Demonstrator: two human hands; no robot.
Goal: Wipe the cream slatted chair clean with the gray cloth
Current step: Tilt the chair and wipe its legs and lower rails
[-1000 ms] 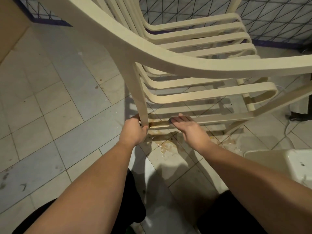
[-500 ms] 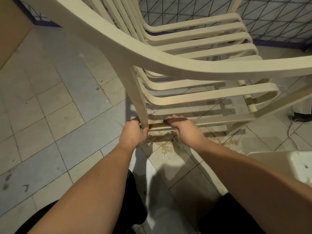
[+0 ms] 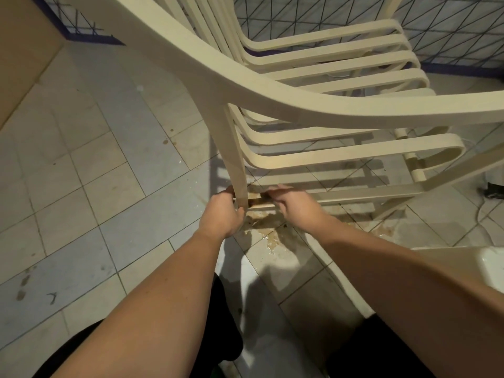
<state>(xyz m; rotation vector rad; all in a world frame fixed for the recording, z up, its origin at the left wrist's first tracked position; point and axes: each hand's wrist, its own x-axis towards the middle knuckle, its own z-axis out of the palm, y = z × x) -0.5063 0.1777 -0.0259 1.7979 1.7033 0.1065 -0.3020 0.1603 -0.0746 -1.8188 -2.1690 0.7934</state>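
Nearest the camera, 2 bare forearms reach forward and down over dark-clothed knees toward the foot of a cream slatted chair (image 3: 272, 85). The left hand (image 3: 222, 214) grips the lower end of the chair's leg (image 3: 236, 170), fingers curled round it and thumb on the near side. Just beside it, the right hand (image 3: 293, 204) lies over the low crossbar (image 3: 354, 196) that runs off to the right from that leg, its fingers bent over the bar's top edge. A dark scrap shows under those fingertips, right where the bar meets the leg; it may be the gray cloth, but it is too hidden to tell, and whether the fingers pinch anything cannot be told either. On the tiled floor (image 3: 81, 186) directly below the hands lies a brownish wet puddle (image 3: 268, 227), spreading right along the tile joints. At the right edge, near the right forearm, the corner of a white basin (image 3: 488, 264) shows. Above the hands, the chair's armrest sweeps across the whole view, and behind it the curved slats of the seat stack upward. Beyond the chair stands a pale wall (image 3: 450, 25) crossed with thin dark lines and edged with a purple strip at floor level.
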